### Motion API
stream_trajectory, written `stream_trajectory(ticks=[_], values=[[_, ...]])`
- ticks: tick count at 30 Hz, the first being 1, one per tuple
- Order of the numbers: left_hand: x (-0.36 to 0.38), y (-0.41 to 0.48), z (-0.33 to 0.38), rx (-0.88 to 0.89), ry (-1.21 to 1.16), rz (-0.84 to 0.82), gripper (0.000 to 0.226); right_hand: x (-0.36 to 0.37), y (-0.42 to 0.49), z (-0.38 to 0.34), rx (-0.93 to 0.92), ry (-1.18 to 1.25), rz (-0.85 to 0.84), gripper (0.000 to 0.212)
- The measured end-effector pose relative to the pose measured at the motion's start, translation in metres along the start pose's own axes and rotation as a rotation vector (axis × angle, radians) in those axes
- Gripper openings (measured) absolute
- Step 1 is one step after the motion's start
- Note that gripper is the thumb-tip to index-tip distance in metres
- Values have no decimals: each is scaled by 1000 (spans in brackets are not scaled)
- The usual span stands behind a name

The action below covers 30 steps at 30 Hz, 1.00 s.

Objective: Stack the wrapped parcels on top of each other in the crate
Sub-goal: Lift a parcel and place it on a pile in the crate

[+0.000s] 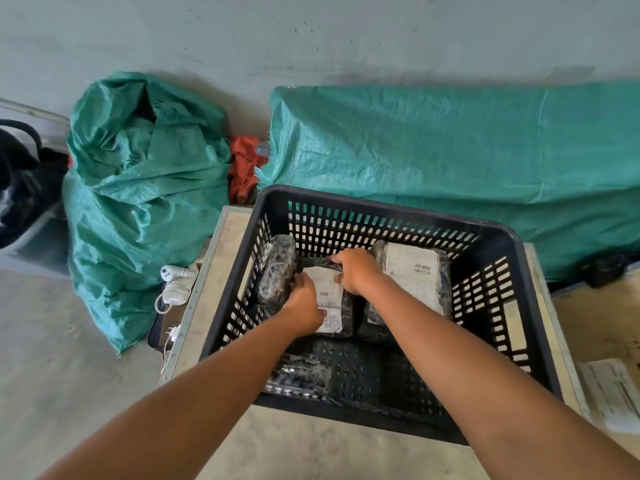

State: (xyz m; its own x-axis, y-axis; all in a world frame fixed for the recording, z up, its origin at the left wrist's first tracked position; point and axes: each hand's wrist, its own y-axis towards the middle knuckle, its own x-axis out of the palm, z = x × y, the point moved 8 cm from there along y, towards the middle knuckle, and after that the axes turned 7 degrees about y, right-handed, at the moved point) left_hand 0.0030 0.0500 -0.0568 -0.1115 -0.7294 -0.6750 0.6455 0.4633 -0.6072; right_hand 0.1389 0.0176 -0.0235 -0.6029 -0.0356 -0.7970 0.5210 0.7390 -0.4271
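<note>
A black slotted plastic crate (495,237) stands on a low platform. Inside it, both hands hold the middle parcel (330,299), dark wrap with a white label. My left hand (303,303) grips its left edge and my right hand (356,270) grips its far right corner. A dark wrapped parcel (277,268) leans upright against the crate's left wall. A larger parcel (414,271) with a barcode label lies at the right, higher than the middle one. Another dark parcel (299,374) lies flat at the near left of the crate floor.
Green woven sacks lie behind the crate: a bulging one (138,188) at left and a long one (450,150) at right. A white charger and cable (175,285) lie left of the platform. Papers (613,393) rest at the right edge. A red cloth (244,164) sits between the sacks.
</note>
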Motion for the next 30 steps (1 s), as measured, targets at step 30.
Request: stream_trajectory(ticks=[30], values=[[1,31,4,80,371,-44,94,66,-20,21,233,190,-23,46]])
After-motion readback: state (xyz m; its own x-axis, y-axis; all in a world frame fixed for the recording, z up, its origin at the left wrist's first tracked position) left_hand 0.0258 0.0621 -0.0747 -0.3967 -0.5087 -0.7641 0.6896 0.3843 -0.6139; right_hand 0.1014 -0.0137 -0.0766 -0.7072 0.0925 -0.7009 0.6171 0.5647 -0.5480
